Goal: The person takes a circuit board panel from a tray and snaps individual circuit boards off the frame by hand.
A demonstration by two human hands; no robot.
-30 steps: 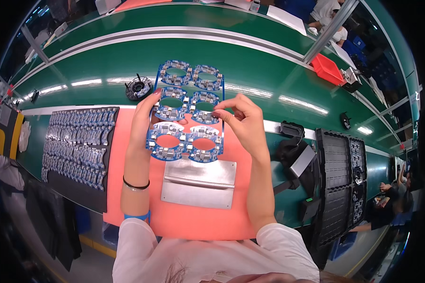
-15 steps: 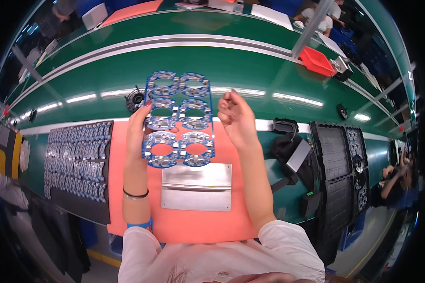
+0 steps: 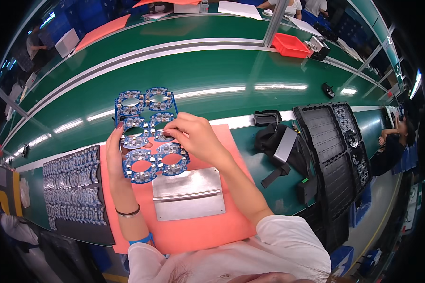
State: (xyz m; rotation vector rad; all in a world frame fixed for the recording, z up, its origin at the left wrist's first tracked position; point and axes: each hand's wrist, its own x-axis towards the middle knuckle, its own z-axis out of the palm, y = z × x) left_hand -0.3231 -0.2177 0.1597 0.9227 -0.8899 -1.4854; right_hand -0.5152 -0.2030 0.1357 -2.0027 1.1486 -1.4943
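Observation:
A blue circuit board panel, made of several ring-shaped boards joined in two columns, is held up tilted above the work mat. My left hand grips it along its left edge, the thumb on the face and some fingers hidden behind. At the right column's middle ring, my right hand is closed, thumb and fingers pinching the board there. Below the panel lies a silver metal plate fixture with a raised bar across it. It rests on an orange-pink mat.
Rows of blue circuit boards stand on a dark pad at left. To the right are a black strapped device and black compartment trays. A red bin sits beyond the green bench. Other people work farther off.
My right hand has come left from beside the panel and closed on its right side. The panel, still in my left hand, appears lower and farther left as the head view has turned.

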